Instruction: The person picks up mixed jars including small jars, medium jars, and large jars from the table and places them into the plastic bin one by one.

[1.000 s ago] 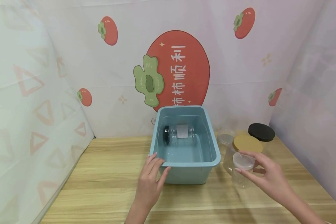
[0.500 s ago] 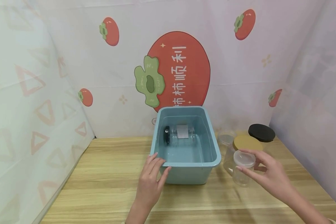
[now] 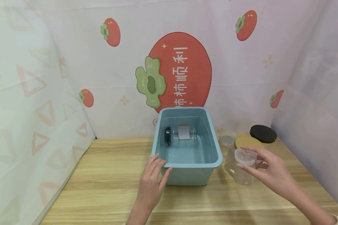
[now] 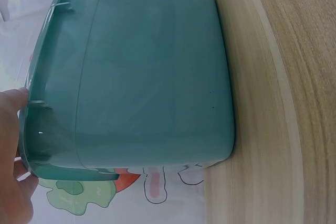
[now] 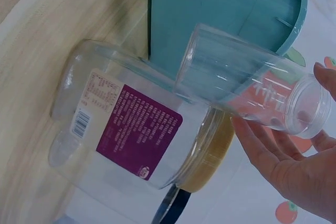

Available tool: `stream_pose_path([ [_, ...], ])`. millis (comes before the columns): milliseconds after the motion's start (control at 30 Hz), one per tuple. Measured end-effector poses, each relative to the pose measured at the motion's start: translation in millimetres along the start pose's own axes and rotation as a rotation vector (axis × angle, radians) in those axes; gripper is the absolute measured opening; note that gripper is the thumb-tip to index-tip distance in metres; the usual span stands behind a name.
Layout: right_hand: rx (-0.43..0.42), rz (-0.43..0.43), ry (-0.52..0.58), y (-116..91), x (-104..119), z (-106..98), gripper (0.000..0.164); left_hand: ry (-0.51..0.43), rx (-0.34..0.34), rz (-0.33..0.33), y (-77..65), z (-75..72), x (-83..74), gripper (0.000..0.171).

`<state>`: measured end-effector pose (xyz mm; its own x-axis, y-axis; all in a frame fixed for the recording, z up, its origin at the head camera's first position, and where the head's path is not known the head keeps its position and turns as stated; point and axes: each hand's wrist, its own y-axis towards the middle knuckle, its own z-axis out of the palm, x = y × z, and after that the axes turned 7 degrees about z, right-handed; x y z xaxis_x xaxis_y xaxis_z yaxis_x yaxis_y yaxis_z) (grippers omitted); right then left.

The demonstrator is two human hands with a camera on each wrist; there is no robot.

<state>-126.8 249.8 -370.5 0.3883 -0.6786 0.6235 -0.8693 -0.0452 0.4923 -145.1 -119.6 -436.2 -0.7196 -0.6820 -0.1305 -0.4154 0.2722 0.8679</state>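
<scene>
My left hand (image 3: 150,186) holds the front left corner of a light blue plastic tub (image 3: 190,165), fingers over the rim and thumb against its outer wall (image 4: 152,77). To the right, my right hand (image 3: 274,175) grips a clear plastic jar (image 3: 244,172) near its translucent white lid, thumb on one side and fingers on the other. In the right wrist view this jar (image 5: 236,72) is tilted, its base raised off the table. A clear jar with a black lid (image 3: 168,135) lies on its side inside the tub.
Behind the held jar stands a larger clear jar with a gold lid (image 3: 249,142) and a purple label (image 5: 139,135). A black-lidded jar (image 3: 263,133) and another clear container (image 3: 227,139) stand farther back. Persimmon-print cloth (image 3: 118,72) encloses the wooden table (image 3: 110,184).
My right hand has raised the clear jar slightly, so its base is a bit higher than before. My left hand stays on the tub's rim.
</scene>
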Motion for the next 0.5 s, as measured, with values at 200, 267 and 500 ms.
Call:
stream_pose_path([
  [200,0.02,-0.01,0.007,5.9,3.8,-3.4,0.061,-0.004,0.0,0.004,0.7,-0.9,-0.1,0.05],
  [267,0.024,-0.019,0.007,7.4,4.7,-4.2,0.062,-0.004,-0.002,0.008,1.1,-1.1,-0.2,0.049],
  [500,0.027,-0.074,0.027,13.5,6.6,-5.5,0.063,0.006,-0.022,0.034,1.7,-0.6,-0.1,0.047],
])
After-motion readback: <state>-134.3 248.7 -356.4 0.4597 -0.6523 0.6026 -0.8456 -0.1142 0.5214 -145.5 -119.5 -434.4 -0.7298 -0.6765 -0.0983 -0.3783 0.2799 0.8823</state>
